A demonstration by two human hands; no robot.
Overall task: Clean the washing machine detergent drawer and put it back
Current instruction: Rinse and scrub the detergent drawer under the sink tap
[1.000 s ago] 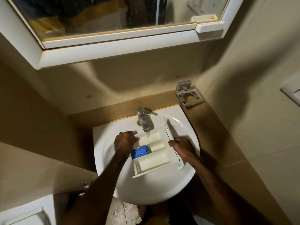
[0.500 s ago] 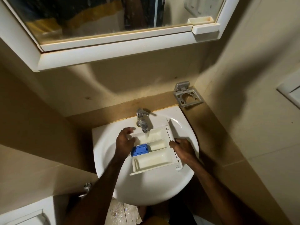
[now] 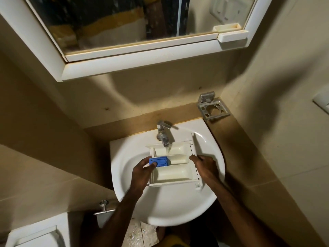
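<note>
I've got the white basin point(image 3: 135, 198) filling most of the lower view w/ the mirror cabinet point(image 3: 114, 68) above it, and the detergent drawer point(image 3: 178, 172) sits across the bowl right under the tap point(image 3: 162, 133), water running into its rear compartment. My right hand point(image 3: 204, 168) is on the drawer's right end, fingers curled over its front panel and gripping it, while my left hand point(image 3: 142, 172) is at the left end w/ thumb pressed onto the blue insert point(image 3: 161, 161) in the middle compartment, other fingers bent round the drawer's left edge. Metal holder point(image 3: 212, 109) on the wall to the right, well apart from the tap.
</note>
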